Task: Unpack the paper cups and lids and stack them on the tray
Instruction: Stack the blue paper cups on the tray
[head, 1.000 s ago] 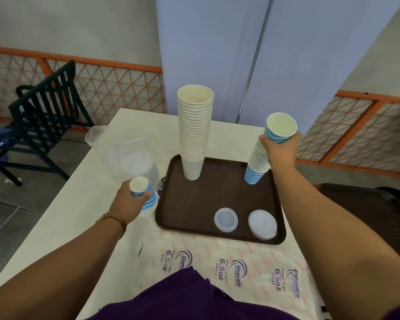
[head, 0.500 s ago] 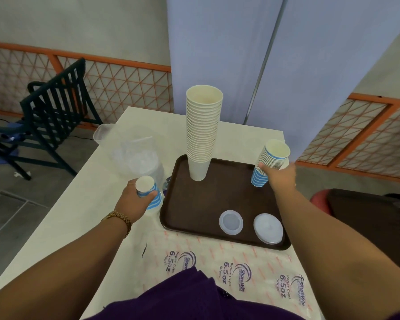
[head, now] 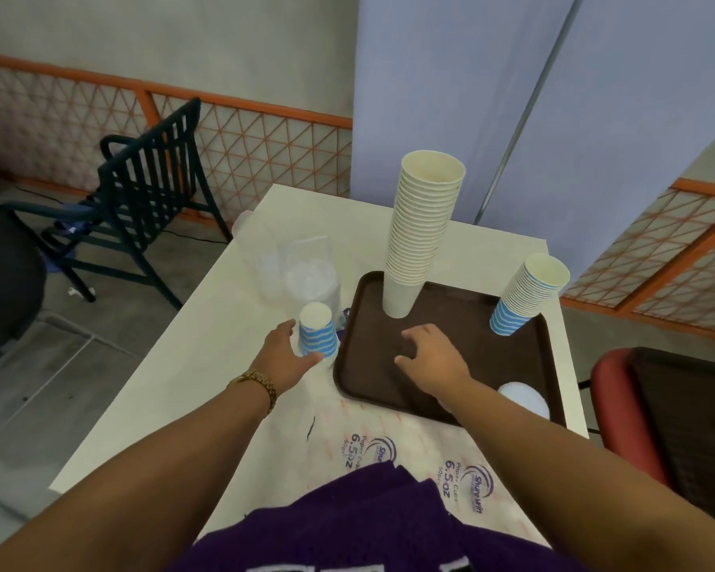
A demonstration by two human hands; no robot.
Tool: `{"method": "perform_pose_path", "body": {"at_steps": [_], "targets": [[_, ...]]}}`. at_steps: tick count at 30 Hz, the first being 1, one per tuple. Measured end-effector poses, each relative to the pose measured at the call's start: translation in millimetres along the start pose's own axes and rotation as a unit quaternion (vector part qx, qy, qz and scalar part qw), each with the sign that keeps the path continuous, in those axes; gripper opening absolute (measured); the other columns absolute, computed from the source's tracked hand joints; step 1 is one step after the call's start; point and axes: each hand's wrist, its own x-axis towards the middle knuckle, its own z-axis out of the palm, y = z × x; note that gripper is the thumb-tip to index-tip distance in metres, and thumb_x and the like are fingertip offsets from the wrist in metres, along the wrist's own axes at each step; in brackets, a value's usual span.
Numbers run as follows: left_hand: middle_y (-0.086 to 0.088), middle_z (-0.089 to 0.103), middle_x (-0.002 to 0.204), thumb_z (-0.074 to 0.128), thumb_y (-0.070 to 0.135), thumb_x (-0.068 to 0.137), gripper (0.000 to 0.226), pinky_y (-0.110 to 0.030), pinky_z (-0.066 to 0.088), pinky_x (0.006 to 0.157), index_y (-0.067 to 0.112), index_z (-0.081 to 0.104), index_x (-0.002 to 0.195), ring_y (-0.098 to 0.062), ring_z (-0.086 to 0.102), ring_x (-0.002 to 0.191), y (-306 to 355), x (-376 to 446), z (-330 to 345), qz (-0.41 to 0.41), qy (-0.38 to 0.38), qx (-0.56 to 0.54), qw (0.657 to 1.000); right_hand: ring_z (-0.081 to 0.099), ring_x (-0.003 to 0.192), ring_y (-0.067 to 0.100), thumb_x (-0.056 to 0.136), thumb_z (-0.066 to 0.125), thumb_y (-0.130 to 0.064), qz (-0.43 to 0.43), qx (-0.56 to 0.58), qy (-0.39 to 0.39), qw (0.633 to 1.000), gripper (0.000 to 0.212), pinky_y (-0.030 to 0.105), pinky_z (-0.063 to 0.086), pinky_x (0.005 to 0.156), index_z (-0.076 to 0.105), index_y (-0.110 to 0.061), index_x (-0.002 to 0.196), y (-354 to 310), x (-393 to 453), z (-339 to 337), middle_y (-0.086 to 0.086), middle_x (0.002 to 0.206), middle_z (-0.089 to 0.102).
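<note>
A brown tray (head: 467, 377) lies on the white table. On its far left stands a tall stack of plain cream cups (head: 422, 233). A shorter stack of blue-striped cups (head: 523, 297) leans at its far right corner. An upside-down blue-striped cup (head: 317, 331) stands on the table left of the tray; my left hand (head: 283, 357) is open beside it, fingers apart around its left side. My right hand (head: 430, 357) hovers open over the tray's middle, holding nothing. A white lid (head: 523, 400) lies on the tray's near right; my right forearm partly covers it.
Clear plastic packaging (head: 302, 270) with lids inside lies on the table behind the upside-down cup. A printed cup wrapper (head: 422, 456) lies flat at the near edge. A dark chair (head: 141, 208) stands left of the table, and a red seat (head: 624, 406) at the right.
My right hand let go of the striped stack and moved left to the tray's middle. My left hand opened, loosening from the small cup. The camera shifted right.
</note>
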Motion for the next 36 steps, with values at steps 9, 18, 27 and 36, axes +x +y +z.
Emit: {"method": "perform_pose_path", "body": {"at_steps": [9,18,27,36], "targets": [[-0.008,0.033,0.153,0.075,0.033,0.083,0.085,-0.034,0.035,0.111,0.018,0.026,0.151,-0.023,0.041,0.136,-27,-8,-19,-0.02,-0.01,-0.009,1.0,0.042,0.129,0.028,0.089,0.064,-0.039,-0.261,-0.185,0.027,0.947,0.066,0.039,0.042,0.101,0.036,-0.023,0.147,-127,22,-1,0.008,0.149,0.036],[-0.002,0.033,0.152,0.075,0.031,0.083,0.083,-0.032,0.035,0.111,0.022,0.027,0.15,-0.018,0.04,0.137,-47,-15,-33,-0.013,-0.011,-0.055,0.998,0.054,0.114,0.022,0.079,0.074,-0.038,-0.084,-0.048,-0.078,0.992,0.075,0.035,0.049,0.092,0.037,-0.024,0.142,-146,45,25,0.004,0.134,0.049],[-0.006,0.034,0.152,0.077,0.03,0.082,0.087,-0.031,0.035,0.11,0.018,0.026,0.151,-0.021,0.04,0.137,-35,-5,-30,0.012,-0.031,-0.06,0.998,0.052,0.098,0.015,0.074,0.074,-0.035,-0.087,0.029,0.006,0.996,0.068,0.03,0.043,0.081,0.047,-0.024,0.135,-155,41,-6,0.002,0.125,0.056],[-0.007,0.032,0.152,0.082,0.026,0.076,0.095,-0.027,0.031,0.108,0.015,0.025,0.151,-0.021,0.038,0.138,-7,13,-14,0.036,-0.03,-0.087,0.995,0.058,0.081,0.016,0.082,0.074,-0.021,0.003,0.362,0.067,0.93,0.036,0.032,0.046,0.068,0.056,-0.021,0.114,-126,25,-51,0.002,0.1,0.062]]}}
